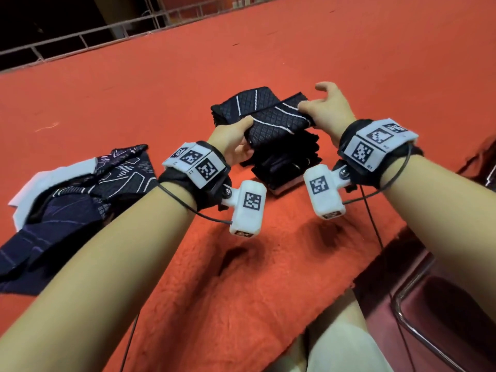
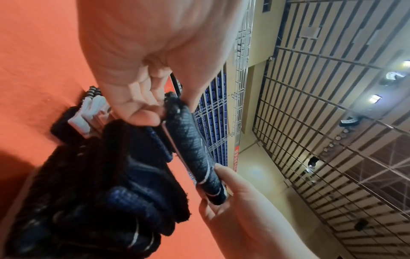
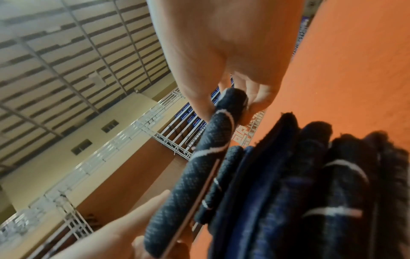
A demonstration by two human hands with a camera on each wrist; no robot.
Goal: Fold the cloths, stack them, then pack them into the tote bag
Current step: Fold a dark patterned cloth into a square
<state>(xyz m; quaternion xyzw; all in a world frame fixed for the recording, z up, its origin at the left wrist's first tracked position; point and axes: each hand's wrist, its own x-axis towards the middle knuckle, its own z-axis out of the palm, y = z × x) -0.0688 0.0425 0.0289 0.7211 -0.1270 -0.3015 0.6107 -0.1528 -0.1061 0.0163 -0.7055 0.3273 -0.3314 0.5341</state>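
A folded dark navy cloth with white lines point(image 1: 276, 119) point(image 2: 195, 154) point(image 3: 195, 168) hangs just above a stack of folded dark cloths point(image 1: 284, 159) point(image 2: 93, 184) point(image 3: 310, 184) on the orange carpet. My left hand point(image 1: 239, 138) point(image 2: 142, 105) grips its near left end. My right hand point(image 1: 319, 108) point(image 3: 233, 98) pinches its right end between thumb and fingers. A second stack of folded cloths point(image 1: 236, 103) sits just behind. Unfolded dark patterned cloths point(image 1: 80, 200) lie heaped at the left.
Something white point(image 1: 48, 178) lies under the loose heap at the left; I cannot tell what it is. The orange carpet point(image 1: 268, 264) ends near my knees. A dark chair with a metal frame point(image 1: 429, 304) stands at the right. A railing point(image 1: 107, 30) runs along the far edge.
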